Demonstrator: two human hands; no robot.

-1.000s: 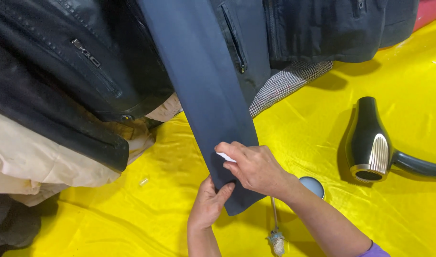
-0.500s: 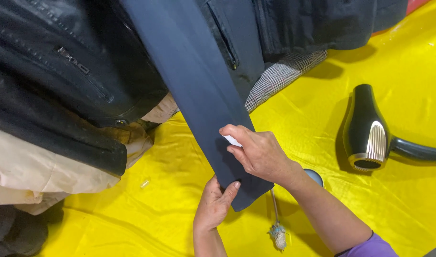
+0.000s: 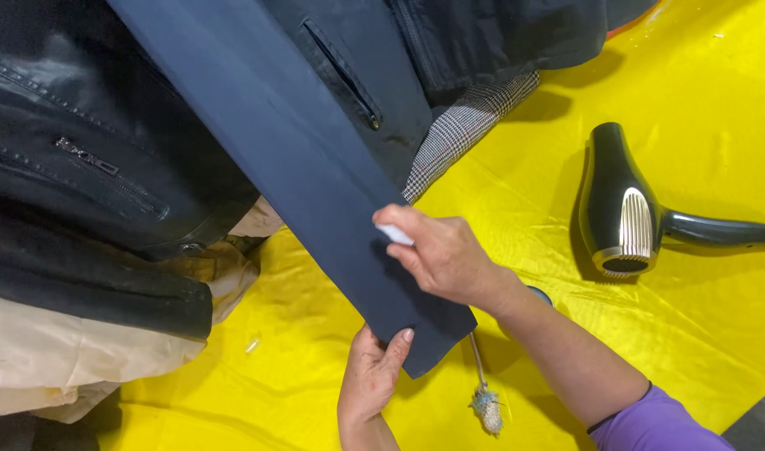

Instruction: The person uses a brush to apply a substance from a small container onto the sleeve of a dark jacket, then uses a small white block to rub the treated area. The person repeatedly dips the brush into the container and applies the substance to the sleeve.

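Note:
A long navy sleeve [image 3: 299,159] of a dark jacket runs from the top left down to the middle of the yellow sheet [image 3: 666,351]. My left hand [image 3: 372,376] pinches the sleeve's cuff end from below. My right hand [image 3: 437,250] presses a small white piece [image 3: 395,235], perhaps chalk or soap, flat against the sleeve just above the cuff.
A black hair dryer [image 3: 629,209] lies at the right on the sheet. Black leather jackets [image 3: 90,167] and a beige garment [image 3: 73,351] pile up at the left. A checked fabric [image 3: 466,125] pokes out under the jackets. A thin brush with a fluffy tip [image 3: 487,405] lies by my right wrist.
My right hand with the white piece has slid up along the sleeve, away from the cuff. My left hand keeps its hold on the cuff end.

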